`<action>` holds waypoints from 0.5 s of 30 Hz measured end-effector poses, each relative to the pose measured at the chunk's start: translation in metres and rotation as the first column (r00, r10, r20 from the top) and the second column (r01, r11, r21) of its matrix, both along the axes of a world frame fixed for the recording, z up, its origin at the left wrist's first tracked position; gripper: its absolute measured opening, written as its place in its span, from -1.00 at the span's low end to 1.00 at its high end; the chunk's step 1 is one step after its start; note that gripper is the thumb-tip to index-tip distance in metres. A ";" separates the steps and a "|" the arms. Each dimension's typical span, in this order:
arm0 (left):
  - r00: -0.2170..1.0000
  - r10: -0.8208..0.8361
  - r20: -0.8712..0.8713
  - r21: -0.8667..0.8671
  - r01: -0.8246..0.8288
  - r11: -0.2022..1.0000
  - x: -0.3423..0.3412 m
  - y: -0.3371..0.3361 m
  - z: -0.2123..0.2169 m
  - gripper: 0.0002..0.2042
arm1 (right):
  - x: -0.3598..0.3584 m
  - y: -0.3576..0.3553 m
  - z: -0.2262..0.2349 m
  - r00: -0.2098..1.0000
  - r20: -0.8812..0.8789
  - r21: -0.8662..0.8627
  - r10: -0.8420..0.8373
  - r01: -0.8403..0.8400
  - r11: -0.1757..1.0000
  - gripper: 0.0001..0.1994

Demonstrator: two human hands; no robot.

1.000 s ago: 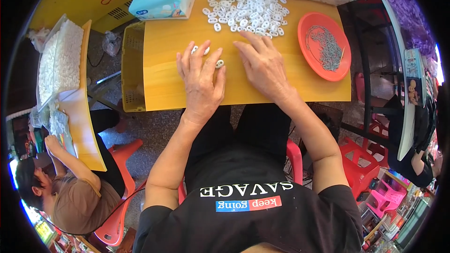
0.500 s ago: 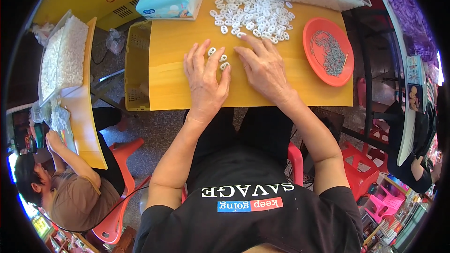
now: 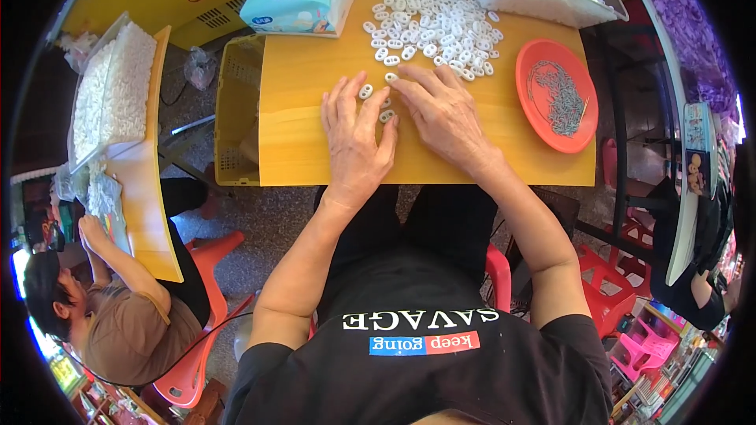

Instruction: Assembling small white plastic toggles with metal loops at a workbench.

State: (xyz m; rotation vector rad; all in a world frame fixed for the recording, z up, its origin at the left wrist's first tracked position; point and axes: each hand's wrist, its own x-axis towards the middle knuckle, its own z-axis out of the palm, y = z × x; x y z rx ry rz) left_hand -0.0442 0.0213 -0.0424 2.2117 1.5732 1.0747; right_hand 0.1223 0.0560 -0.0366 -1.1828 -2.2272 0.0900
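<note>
On the yellow tabletop (image 3: 315,149), both hands have slid farther from the near edge toward the heap of white plastic rings (image 3: 429,16), left hand (image 3: 356,135) and right hand (image 3: 441,114) flat, fingers (image 3: 346,98) spread apart over a few loose rings (image 3: 366,91), gripping nothing.

Both hands lie flat on a yellow counter (image 3: 315,149) at frame centre, the left hand (image 3: 356,138) and right hand (image 3: 445,114) touching small white rings (image 3: 376,104), below a pile of white rings (image 3: 429,20). An orange plate (image 3: 535,79) of metal pieces sits right.
</note>
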 end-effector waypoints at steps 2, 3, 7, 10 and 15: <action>1.000 -0.007 0.016 -0.002 0.007 1.000 0.001 0.000 0.000 -0.60 | 0.000 0.003 -0.002 0.998 -0.053 0.047 -0.029 0.032 0.998 -0.68; 1.000 -0.005 0.016 -0.001 0.005 1.000 0.001 0.001 0.000 -0.60 | -0.001 0.005 -0.002 0.998 -0.053 0.047 -0.027 0.030 0.998 -0.68; 0.998 -0.016 0.054 -0.002 0.016 1.000 -0.001 0.000 -0.003 -0.59 | -0.010 0.007 0.002 0.999 -0.052 0.009 -0.007 0.007 1.000 -0.64; 0.996 -0.012 0.083 -0.017 0.013 1.000 -0.001 0.001 -0.005 -0.59 | -0.013 0.009 0.001 0.997 -0.061 -0.040 0.049 -0.052 0.998 -0.63; 0.996 -0.015 0.092 -0.034 0.018 0.999 -0.001 0.001 -0.003 -0.60 | -0.017 0.020 0.000 0.993 -0.119 -0.028 0.007 -0.011 1.000 -0.66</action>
